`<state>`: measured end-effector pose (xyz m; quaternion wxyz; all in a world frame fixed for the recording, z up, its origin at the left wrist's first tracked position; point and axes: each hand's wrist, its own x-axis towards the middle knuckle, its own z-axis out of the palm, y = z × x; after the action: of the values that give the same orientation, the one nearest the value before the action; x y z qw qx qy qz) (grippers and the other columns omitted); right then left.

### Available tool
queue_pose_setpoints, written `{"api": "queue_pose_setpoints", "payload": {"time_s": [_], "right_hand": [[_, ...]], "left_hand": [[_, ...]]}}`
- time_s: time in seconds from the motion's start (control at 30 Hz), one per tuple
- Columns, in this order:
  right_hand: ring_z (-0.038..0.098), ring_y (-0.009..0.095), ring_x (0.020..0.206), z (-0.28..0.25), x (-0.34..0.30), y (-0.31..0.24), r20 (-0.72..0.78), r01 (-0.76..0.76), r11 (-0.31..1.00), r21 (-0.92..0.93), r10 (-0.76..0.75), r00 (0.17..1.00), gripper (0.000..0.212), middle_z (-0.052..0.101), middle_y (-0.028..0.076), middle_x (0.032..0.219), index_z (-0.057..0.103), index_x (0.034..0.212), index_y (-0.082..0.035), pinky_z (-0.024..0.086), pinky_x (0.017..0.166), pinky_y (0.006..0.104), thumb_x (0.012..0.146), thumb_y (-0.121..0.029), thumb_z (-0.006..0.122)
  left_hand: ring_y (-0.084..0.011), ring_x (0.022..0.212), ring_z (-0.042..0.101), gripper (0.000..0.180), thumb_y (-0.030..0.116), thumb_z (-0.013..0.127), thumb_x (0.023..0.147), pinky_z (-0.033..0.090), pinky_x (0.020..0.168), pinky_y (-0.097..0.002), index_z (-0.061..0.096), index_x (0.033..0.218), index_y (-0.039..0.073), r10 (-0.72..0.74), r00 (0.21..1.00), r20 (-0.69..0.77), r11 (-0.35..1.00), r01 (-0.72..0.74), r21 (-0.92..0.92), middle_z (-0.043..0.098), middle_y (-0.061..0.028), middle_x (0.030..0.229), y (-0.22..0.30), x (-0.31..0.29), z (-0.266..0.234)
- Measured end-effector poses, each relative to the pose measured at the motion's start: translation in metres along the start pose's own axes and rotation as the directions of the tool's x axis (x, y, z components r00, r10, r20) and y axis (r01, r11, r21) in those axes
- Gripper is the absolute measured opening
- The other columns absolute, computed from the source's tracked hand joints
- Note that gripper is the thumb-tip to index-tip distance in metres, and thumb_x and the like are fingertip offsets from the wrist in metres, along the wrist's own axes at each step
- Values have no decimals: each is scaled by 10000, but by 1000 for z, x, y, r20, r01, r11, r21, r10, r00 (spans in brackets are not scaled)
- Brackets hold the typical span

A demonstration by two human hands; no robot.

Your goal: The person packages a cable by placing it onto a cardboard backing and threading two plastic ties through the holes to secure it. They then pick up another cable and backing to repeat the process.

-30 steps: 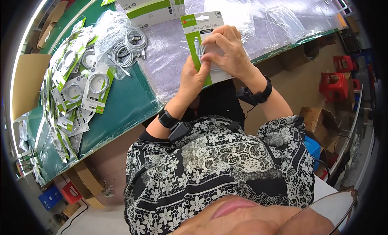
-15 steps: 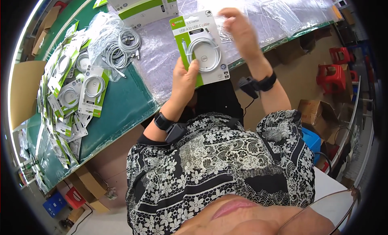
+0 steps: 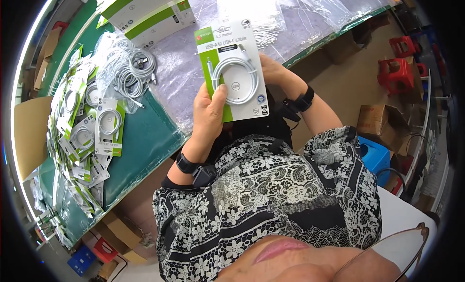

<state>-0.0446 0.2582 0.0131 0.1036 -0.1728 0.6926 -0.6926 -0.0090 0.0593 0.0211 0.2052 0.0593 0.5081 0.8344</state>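
Note:
My left hand point(image 3: 208, 112) is closed on a green-and-white cable card point(image 3: 236, 86), its thumb pressed flat on the front near the lower left. A white charging cable point(image 3: 256, 82), coiled in a ring, is fastened to the card, its two plug ends near the top. The card is held up above my lap, face toward me. At the card's right edge is my right hand point(image 3: 273, 71); its fingers go behind the card and are hidden, so whether they grip it cannot be seen.
Many carded cables point(image 3: 109, 127) lie heaped on the green table point(image 3: 140, 151) at left. Beside them are loose coiled cables point(image 3: 133, 73) on plastic bags. Green-and-white boxes point(image 3: 160, 23) stand at the back; white ties point(image 3: 264, 32) lie right of them. Red stools point(image 3: 396, 73) stand far right.
My right hand has come down and left from above the table to the card's right edge, its fingers now behind it. The left hand has brought the card slightly lower and nearer.

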Motion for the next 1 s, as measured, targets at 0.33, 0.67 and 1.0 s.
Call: {"api": "queue_pose_setpoints", "payload": {"time_s": [0.33, 0.67, 1.0], "right_hand": [[577, 147, 931, 6, -6, -18, -389, 135, 985, 104, -85, 918, 387, 606, 88, 1049, 489, 1214, 4, 484, 817, 292, 909, -215, 580], [601, 367, 937, 27, -14, -26, -352, -180, 764, -620, -66, 934, 401, 586, 243, 1062, 384, 1256, 31, 476, 781, 385, 901, -98, 514], [554, 385, 1032, 35, -11, -22, -134, 70, 858, -509, -159, 978, 310, 554, 263, 1105, 449, 1186, 1, 451, 842, 389, 880, -33, 478]], "left_hand": [[-89, 922, 536, 300, 146, 505, 940, 446, 821, -246, 476, 1192, -13, 148, 982, -120, 989, -146, 25, 576, -52, 1056, -13, 14, -10], [-150, 925, 552, 172, 121, 655, 837, 441, 856, -283, 597, 978, 42, 182, 961, -206, 489, 93, 867, 563, -75, 979, 26, 20, -40], [-301, 933, 502, 260, 58, 673, 670, 349, 984, -467, 604, 920, 86, 522, 640, 564, 17, -669, 743, 529, -83, 951, 31, 56, -3]]}}
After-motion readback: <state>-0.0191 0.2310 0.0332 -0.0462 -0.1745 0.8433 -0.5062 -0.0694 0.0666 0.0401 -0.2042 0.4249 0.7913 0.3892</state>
